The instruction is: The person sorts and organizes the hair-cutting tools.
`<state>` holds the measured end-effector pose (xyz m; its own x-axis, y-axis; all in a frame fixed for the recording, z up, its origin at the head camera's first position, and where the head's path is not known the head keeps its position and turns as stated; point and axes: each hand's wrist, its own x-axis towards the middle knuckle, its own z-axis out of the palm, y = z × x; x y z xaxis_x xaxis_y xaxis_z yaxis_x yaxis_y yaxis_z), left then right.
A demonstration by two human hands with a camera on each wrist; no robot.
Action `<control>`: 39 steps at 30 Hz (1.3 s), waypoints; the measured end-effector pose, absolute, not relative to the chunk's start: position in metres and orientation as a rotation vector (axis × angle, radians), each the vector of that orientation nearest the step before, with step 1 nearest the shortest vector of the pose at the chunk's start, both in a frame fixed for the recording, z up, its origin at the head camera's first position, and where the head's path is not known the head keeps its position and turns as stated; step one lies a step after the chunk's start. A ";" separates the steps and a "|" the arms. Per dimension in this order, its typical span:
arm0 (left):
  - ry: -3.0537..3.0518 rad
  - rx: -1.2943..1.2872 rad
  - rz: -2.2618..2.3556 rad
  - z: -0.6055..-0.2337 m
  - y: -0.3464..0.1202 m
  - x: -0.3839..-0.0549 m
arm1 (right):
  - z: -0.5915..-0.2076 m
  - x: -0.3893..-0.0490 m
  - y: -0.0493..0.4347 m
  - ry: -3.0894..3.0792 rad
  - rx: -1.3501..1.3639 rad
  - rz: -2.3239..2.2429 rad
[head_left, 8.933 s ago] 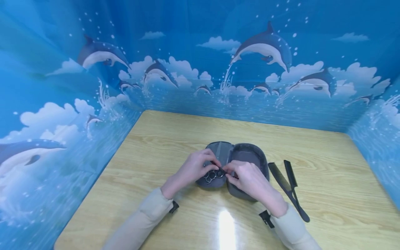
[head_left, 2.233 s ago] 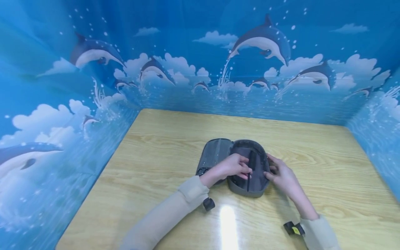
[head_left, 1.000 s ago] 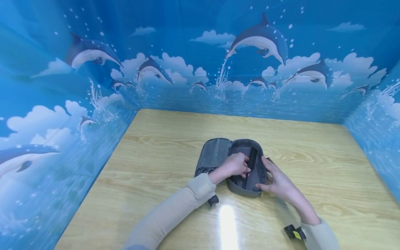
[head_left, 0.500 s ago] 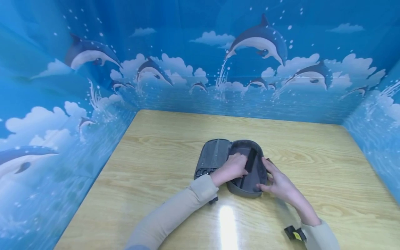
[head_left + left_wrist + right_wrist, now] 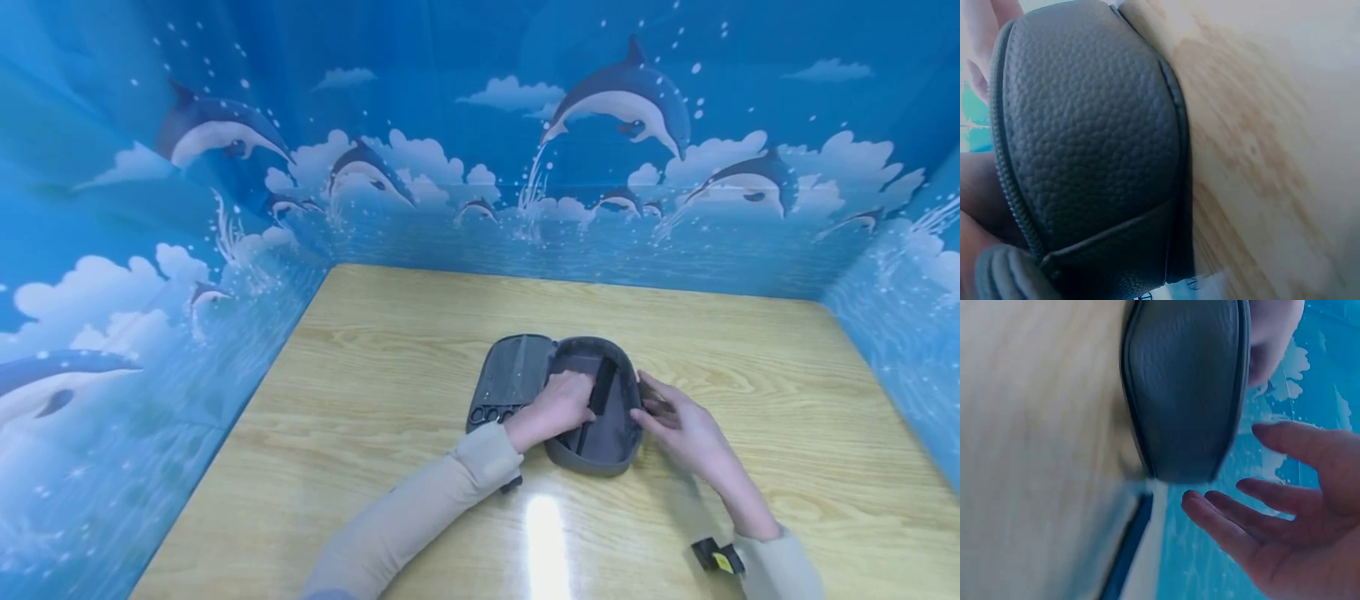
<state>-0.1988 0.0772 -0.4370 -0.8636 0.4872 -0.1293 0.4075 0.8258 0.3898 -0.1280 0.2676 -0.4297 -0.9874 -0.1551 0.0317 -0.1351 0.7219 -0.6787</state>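
Note:
On the table lies a dark grey zippered case [image 5: 600, 462], spread open. In its deeper right half is a black comb [image 5: 603, 385], its broad part toward the back and a thin tail toward the front. My left hand [image 5: 562, 402] reaches into that half beside the comb, thumb near it; the other fingertips are hidden. Outside the case's right wall is my right hand [image 5: 686, 429]. In the right wrist view its fingers [image 5: 1229, 531] are spread, apart from the case. A dark flat bar [image 5: 1127, 547], kind unclear, shows close to the table there.
The case's left half has a see-through panel [image 5: 517, 371] and several scissor finger rings [image 5: 492, 414] at its front, partly hidden by my left wrist. A dolphin-printed backdrop [image 5: 480, 217] borders the wooden table [image 5: 390, 333].
Earlier, two combs lay right of the case; one now lies inside. My left hand has moved from the scissors into the right half. My right hand has just drawn back from the rim.

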 end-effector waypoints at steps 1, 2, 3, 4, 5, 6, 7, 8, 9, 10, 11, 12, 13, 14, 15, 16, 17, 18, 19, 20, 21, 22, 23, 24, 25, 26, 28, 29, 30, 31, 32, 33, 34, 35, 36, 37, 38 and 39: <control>2.797 0.710 0.510 -0.437 0.076 -0.198 | -0.428 -0.129 0.270 2.938 -0.229 -1.096; 2.809 0.726 0.496 -0.436 0.075 -0.198 | -0.427 -0.130 0.272 2.986 -0.214 -1.046; 2.820 0.737 0.494 -0.435 0.073 -0.197 | -0.427 -0.131 0.275 3.033 -0.204 -1.002; 2.832 0.751 0.492 -0.434 0.072 -0.197 | -0.426 -0.131 0.278 3.081 -0.195 -0.945; 2.839 0.757 0.497 -0.433 0.070 -0.196 | -0.426 -0.132 0.281 3.121 -0.192 -0.887; 2.841 0.758 0.514 -0.431 0.068 -0.195 | -0.427 -0.132 0.284 3.160 -0.189 -0.830; 2.842 0.767 0.537 -0.430 0.066 -0.195 | -0.427 -0.133 0.287 3.195 -0.189 -0.770; 2.837 0.778 0.567 -0.428 0.064 -0.195 | -0.428 -0.133 0.290 3.224 -0.190 -0.710; 2.822 0.787 0.611 -0.427 0.062 -0.195 | -0.429 -0.133 0.292 3.244 -0.190 -0.657; 2.806 0.790 0.661 -0.426 0.060 -0.195 | -0.430 -0.133 0.295 3.251 -0.189 -0.606; 2.790 0.793 0.714 -0.424 0.057 -0.195 | -0.431 -0.133 0.296 3.251 -0.191 -0.556; 2.784 0.805 0.767 -0.423 0.055 -0.195 | -0.432 -0.134 0.298 3.236 -0.187 -0.517; 2.787 0.819 0.811 -0.423 0.052 -0.195 | -0.433 -0.134 0.299 3.217 -0.190 -0.478; 2.799 0.838 0.850 -0.422 0.049 -0.195 | -0.435 -0.135 0.299 3.188 -0.182 -0.445; 2.815 0.855 0.884 -0.420 0.046 -0.195 | -0.436 -0.136 0.299 3.158 -0.175 -0.420; 2.839 0.870 0.905 -0.419 0.043 -0.194 | -0.437 -0.137 0.300 3.134 -0.170 -0.401; 2.863 0.887 0.917 -0.418 0.040 -0.194 | -0.438 -0.138 0.300 3.112 -0.166 -0.388; 2.892 0.900 0.914 -0.417 0.037 -0.194 | -0.439 -0.139 0.300 3.090 -0.156 -0.380; 2.916 0.910 0.906 -0.416 0.034 -0.194 | -0.439 -0.140 0.301 3.079 -0.150 -0.377; 2.938 0.918 0.892 -0.415 0.031 -0.194 | -0.439 -0.141 0.301 3.067 -0.141 -0.376; 2.957 0.912 0.883 -0.415 0.028 -0.194 | -0.439 -0.142 0.302 3.061 -0.140 -0.380; 2.975 0.901 0.866 -0.415 0.025 -0.194 | -0.439 -0.143 0.302 3.050 -0.138 -0.388; 2.994 0.887 0.848 -0.415 0.022 -0.193 | -0.439 -0.143 0.303 3.038 -0.133 -0.398; 3.012 0.868 0.833 -0.416 0.020 -0.193 | -0.439 -0.144 0.303 3.022 -0.127 -0.409; 3.030 0.849 0.820 -0.416 0.017 -0.193 | -0.439 -0.145 0.304 3.005 -0.123 -0.427; 3.050 0.829 0.803 -0.417 0.015 -0.193 | -0.439 -0.146 0.305 2.983 -0.114 -0.449; 3.079 0.777 0.771 -0.418 0.012 -0.193 | -0.439 -0.149 0.308 2.934 -0.089 -0.498; 3.089 0.748 0.754 -0.418 0.010 -0.193 | -0.438 -0.150 0.309 2.913 -0.079 -0.521; 3.096 0.720 0.735 -0.418 0.009 -0.192 | -0.438 -0.152 0.310 2.892 -0.069 -0.543; 3.102 0.696 0.711 -0.419 0.008 -0.192 | -0.438 -0.153 0.311 2.872 -0.062 -0.560; 3.103 0.676 0.689 -0.420 0.007 -0.192 | -0.438 -0.155 0.312 2.855 -0.059 -0.573; 3.101 0.660 0.671 -0.420 0.006 -0.192 | -0.438 -0.156 0.313 2.845 -0.062 -0.578; 3.099 0.651 0.652 -0.421 0.006 -0.192 | -0.438 -0.158 0.314 2.834 -0.067 -0.583; 3.100 0.654 0.629 -0.421 0.005 -0.192 | -0.438 -0.159 0.314 2.828 -0.070 -0.583; 3.101 0.665 0.611 -0.422 0.005 -0.192 | -0.438 -0.160 0.315 2.822 -0.073 -0.582; 3.101 0.681 0.593 -0.422 0.005 -0.192 | -0.438 -0.161 0.315 2.820 -0.078 -0.579; 3.102 0.700 0.580 -0.422 0.004 -0.192 | -0.438 -0.162 0.315 2.819 -0.084 -0.577; 3.104 0.718 0.570 -0.422 0.004 -0.192 | -0.438 -0.162 0.315 2.817 -0.084 -0.579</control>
<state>-0.1924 0.0040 -0.4223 -0.8972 0.4081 0.1687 0.4414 0.8398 0.3160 -0.1622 0.3151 -0.4382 -0.9635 -0.1088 -0.2446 -0.0035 0.9187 -0.3950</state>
